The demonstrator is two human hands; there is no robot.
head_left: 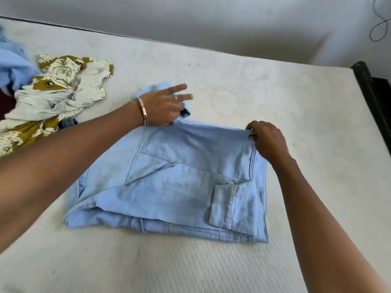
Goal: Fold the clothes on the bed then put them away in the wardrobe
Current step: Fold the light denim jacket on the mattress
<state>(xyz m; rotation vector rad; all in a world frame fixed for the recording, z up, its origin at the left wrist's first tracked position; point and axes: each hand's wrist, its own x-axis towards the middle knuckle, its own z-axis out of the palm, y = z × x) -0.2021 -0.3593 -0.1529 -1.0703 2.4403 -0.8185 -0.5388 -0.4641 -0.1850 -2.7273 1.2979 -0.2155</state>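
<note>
A light blue denim shirt lies partly folded on the white mattress, a cuffed sleeve laid across its front. My left hand pinches the shirt's far left edge between thumb and lower fingers, while two fingers point outward. My right hand grips the far right corner of the same folded edge, fingers curled round the cloth.
A heap of unfolded clothes sits at the left: a mustard and cream patterned garment, pale blue cloth and a dark red piece. A dark bed frame borders the right side. A white wall stands behind.
</note>
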